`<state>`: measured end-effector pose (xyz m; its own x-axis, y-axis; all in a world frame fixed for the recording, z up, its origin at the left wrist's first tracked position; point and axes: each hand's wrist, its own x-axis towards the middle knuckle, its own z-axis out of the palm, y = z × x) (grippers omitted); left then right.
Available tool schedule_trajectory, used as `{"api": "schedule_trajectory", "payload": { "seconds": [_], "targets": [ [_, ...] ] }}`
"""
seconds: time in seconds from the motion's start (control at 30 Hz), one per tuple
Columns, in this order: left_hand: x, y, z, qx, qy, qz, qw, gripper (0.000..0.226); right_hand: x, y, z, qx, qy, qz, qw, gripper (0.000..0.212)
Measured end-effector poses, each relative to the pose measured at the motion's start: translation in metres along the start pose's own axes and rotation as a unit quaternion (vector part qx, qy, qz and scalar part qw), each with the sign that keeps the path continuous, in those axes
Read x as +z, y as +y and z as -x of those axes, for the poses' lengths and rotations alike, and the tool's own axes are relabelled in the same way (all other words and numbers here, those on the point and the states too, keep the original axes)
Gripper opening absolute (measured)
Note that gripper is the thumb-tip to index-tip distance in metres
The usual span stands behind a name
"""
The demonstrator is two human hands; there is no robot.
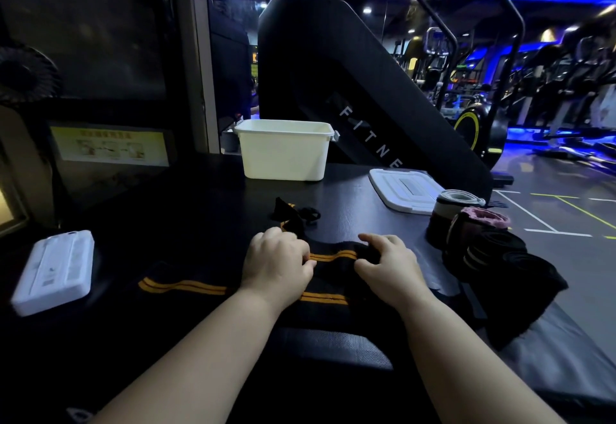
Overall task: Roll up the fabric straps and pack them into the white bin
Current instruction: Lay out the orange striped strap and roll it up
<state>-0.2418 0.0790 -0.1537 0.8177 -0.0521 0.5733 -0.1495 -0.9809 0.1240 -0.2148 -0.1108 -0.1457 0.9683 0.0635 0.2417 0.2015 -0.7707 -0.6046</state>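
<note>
Okay, rolling step, early on: left hand [276, 257] and right hand [388, 263] sit close together at lower centre, fingers [301, 252] of both curled and pinching a fold of the black strap [330, 257] with orange stripes. The rest of that strap lies flat on the dark bench [200, 210], trailing to the lower left and up toward centre, so most of it looks unrolled. The white bin [283, 153] stands open at upper centre, well apart from the hands; its inside is mostly hidden from this angle. Its white lid [405, 190] lies flat to the right of it. The rolled straps [473, 233] are bunched at the right edge of the bench, not in the bin. Next move likely needs both hands turning the fold over itself evenly, holding tension so the roll stays tight and the stripes stay lined up, then a carry to the bin. Writing: white letters "FITNE" run down the black machine [333, 83] behind the bin, then cut off at the bench edge. The yellow sign [108, 148] at left has pictograms, but its text is too blurred to read. The white case [55, 272] at lower left carries a small mark, unreadable.
</note>
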Motion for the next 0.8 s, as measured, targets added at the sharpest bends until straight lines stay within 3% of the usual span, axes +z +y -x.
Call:
{"api": "schedule_trajectory", "payload": {
  "seconds": [0.07,0.13,0.23,0.3,0.4,0.53,0.8],
  "targets": [
    [0.007,-0.003,-0.003,0.065,0.021,0.054,0.996,0.009,0.0,-0.003,0.0,-0.007,-0.003,0.037,0.999,0.052],
    [0.006,-0.002,-0.005,0.094,-0.035,0.084,0.991,0.031,-0.001,-0.005,0.001,-0.019,-0.02,0.059,0.998,0.049],
    [0.002,-0.001,-0.007,0.049,-0.173,0.041,0.983,0.05,-0.004,-0.006,0.003,-0.045,-0.024,0.099,0.994,0.046],
    [0.002,-0.002,-0.009,0.017,-0.211,0.014,0.977,0.056,-0.01,-0.007,0.003,-0.059,-0.003,0.143,0.988,0.047],
    [0.004,-0.001,-0.011,-0.011,-0.205,-0.021,0.979,0.065,-0.022,-0.006,0.0,-0.068,0.006,0.217,0.974,0.055],
    [0.002,0.004,-0.006,-0.044,-0.157,-0.085,0.983,0.069,-0.035,0.003,-0.001,-0.111,-0.04,0.296,0.948,0.066],
    [-0.004,0.009,-0.003,-0.028,-0.14,-0.084,0.986,0.067,-0.046,0.021,-0.002,-0.084,-0.135,0.148,0.976,0.049]
  ]
}}
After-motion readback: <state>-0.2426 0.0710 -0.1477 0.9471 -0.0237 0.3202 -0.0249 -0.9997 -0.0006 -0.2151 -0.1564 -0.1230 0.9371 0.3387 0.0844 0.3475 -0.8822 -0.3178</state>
